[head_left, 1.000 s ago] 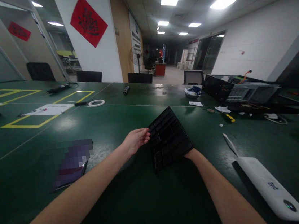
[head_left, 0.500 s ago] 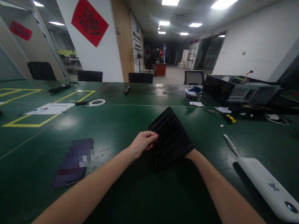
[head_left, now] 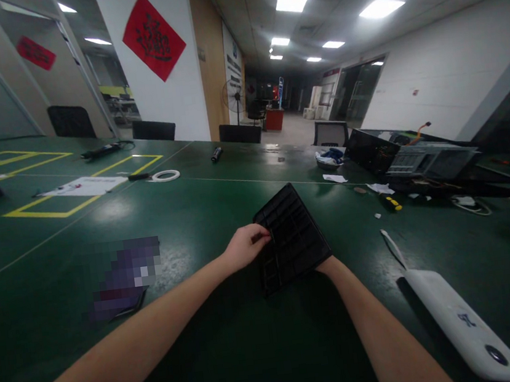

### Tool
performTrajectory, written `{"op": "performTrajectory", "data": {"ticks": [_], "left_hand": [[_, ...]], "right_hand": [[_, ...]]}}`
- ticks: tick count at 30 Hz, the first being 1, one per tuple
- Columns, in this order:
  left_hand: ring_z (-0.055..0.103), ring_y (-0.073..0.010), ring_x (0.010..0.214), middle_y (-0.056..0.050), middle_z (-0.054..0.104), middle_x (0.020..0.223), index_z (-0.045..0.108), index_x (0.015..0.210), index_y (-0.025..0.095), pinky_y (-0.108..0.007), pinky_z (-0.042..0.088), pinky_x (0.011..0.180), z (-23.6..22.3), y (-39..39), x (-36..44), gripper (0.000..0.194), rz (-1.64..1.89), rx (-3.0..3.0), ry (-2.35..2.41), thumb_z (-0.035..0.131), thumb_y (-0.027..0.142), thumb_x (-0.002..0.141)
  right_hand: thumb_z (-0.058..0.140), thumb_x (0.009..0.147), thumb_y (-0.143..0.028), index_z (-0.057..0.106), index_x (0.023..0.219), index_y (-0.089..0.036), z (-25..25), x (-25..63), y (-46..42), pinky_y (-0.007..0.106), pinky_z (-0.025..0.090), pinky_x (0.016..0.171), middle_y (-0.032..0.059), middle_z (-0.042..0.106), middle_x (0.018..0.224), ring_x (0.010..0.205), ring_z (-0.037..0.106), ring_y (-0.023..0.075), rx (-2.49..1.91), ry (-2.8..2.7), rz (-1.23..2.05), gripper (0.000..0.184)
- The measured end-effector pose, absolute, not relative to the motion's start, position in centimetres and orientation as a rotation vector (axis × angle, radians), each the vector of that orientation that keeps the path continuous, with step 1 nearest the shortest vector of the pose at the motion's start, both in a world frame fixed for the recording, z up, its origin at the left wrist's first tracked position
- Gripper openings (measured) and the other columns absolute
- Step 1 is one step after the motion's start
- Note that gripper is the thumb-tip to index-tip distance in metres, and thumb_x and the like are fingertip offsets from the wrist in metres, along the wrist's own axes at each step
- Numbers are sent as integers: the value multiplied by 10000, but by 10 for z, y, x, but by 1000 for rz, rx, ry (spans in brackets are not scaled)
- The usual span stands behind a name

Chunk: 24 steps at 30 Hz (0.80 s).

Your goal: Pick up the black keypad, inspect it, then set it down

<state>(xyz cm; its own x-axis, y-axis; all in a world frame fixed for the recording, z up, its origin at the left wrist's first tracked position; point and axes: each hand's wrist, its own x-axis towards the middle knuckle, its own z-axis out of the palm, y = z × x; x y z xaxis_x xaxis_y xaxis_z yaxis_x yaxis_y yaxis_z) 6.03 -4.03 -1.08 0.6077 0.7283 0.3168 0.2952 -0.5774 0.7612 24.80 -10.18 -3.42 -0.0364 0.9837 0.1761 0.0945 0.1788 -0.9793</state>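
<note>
A black compartment tray (head_left: 294, 229), with raised dividers, is held tilted above the green table (head_left: 209, 345). My right hand (head_left: 325, 265) is behind its lower right edge and holds it up; the fingers are hidden by the tray. At the tray's left side, my left hand (head_left: 249, 245) is closed in a pinch, fingertips at one of the compartments. What lies between those fingertips, if anything, is too small to make out.
To the right lies a white elongated device with a strap (head_left: 466, 320). A blurred purple item (head_left: 129, 278) rests at left. Farther off are a tape roll (head_left: 164, 175), a black cylinder (head_left: 216, 153), a bowl (head_left: 330, 158) and an opened computer case (head_left: 417, 152).
My left hand has turned slightly, and its fingertips have tipped down into the tray's left side. The tray and my right hand have hardly moved.
</note>
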Motion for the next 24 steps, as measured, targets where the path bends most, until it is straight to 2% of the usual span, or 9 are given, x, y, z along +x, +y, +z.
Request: {"op": "performTrajectory", "data": {"ticks": [3, 6, 8, 11, 14, 17, 20, 24], "left_hand": [[530, -151, 685, -20, 585, 719, 597, 727, 173, -256, 396, 627, -5, -41, 60, 96, 769, 2248, 831, 529, 219, 776], [477, -139, 561, -8, 517, 602, 548, 652, 165, -245, 335, 528, -5, -41, 63, 251, 690, 2287, 949, 474, 333, 823], [457, -140, 535, -9, 490, 578, 526, 631, 168, -251, 318, 519, -6, -42, 65, 304, 663, 2321, 992, 440, 372, 840], [468, -151, 577, -15, 499, 607, 523, 651, 177, -263, 346, 567, -6, -43, 66, 251, 704, 2339, 978, 449, 329, 835], [507, -168, 703, -29, 554, 738, 551, 755, 182, -276, 387, 658, -5, -42, 64, 86, 736, 2319, 872, 487, 225, 794], [517, -176, 770, -43, 572, 835, 561, 840, 178, -289, 403, 698, -3, -41, 62, 94, 744, 2308, 818, 500, 214, 778], [514, -169, 727, -36, 563, 773, 566, 778, 175, -289, 401, 676, -3, -42, 62, 80, 751, 2323, 834, 503, 225, 778], [493, -140, 628, -11, 521, 672, 541, 715, 169, -274, 407, 623, 1, -43, 63, 34, 847, 2079, 879, 529, 145, 694]], "right_hand": [[516, 759, -297, 605, 1002, -242, -36, 249, -102, 429, 447, 933, 50, 645, 1075, 1010, 577, 197, -1151, -1375, 1054, 265], [510, 763, -311, 603, 1002, -247, -40, 251, -103, 427, 457, 916, 54, 652, 1044, 1005, 577, 201, -1179, -1356, 1052, 264], [508, 764, -323, 605, 992, -244, -42, 253, -102, 432, 460, 908, 58, 659, 1013, 993, 581, 204, -1194, -1344, 1051, 259], [509, 764, -336, 597, 1002, -240, -46, 253, -102, 432, 446, 929, 59, 650, 1039, 1011, 572, 201, -1190, -1332, 1044, 272], [535, 749, -336, 601, 992, -235, -47, 252, -101, 425, 441, 938, 60, 647, 1049, 1010, 572, 202, -1173, -1325, 1043, 271], [533, 752, -347, 610, 961, -233, -47, 252, -101, 433, 465, 904, 62, 660, 1002, 970, 587, 208, -1169, -1320, 1048, 251], [523, 759, -358, 608, 972, -237, -44, 252, -102, 445, 471, 891, 65, 660, 998, 964, 590, 214, -1172, -1326, 1053, 260], [490, 781, -372, 589, 1040, -254, -36, 249, -104, 445, 454, 915, 60, 642, 1067, 1014, 578, 208, -1161, -1366, 1074, 301]]}}
